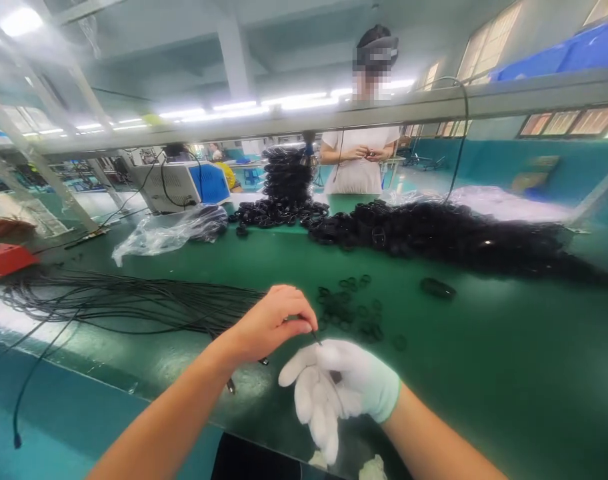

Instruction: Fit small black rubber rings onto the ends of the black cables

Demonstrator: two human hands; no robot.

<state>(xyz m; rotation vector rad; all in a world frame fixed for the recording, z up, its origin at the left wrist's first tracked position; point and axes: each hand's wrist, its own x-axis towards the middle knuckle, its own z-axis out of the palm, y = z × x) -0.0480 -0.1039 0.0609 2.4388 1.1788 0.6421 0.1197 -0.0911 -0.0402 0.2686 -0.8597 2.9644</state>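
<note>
My bare left hand (pixel 279 320) and white-gloved right hand (pixel 357 375) pinch one thin black bit (pixel 317 338); small black rings (pixel 353 313) beyond them seem not done.

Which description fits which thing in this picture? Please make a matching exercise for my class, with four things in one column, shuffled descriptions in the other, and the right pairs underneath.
Things:
1. Right hand
2. Cables
3. Left hand
4. Plastic

Descriptions:
A. clear and crumpled
B. bare, pinching a thin dark piece
C. gloved in white
D. long, black and loosely bunched

Right pairs: 1-C, 2-D, 3-B, 4-A
</note>
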